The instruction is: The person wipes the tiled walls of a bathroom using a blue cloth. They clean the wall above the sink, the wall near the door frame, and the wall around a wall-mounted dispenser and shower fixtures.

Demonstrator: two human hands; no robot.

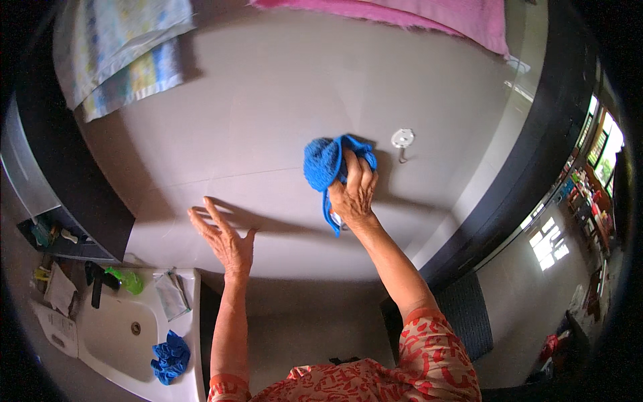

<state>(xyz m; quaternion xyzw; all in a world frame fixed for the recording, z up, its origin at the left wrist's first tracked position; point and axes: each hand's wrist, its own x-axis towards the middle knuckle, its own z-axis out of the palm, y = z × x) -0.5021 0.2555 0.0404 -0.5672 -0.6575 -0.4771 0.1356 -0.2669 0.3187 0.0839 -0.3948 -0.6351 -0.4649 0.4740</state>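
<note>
My right hand (355,191) is closed round a bunched blue cloth (323,163) and presses it to the pale wall (241,134). A loose edge of the cloth hangs below the hand, beside a small whitish piece that is mostly hidden. Just right of the cloth, a white hook (403,138) is fixed to the wall. My left hand (229,244) is raised lower down on the left, its fingers spread and holding nothing. Its fingertips are close to the wall; whether they touch it I cannot tell.
A white sink (120,335) at lower left holds a crumpled blue cloth (171,357) on its rim, near a black faucet (99,281) and green bottle (127,280). A dark cabinet (74,181) stands left. Towels (429,17) hang above. A dark doorframe (516,181) borders the right.
</note>
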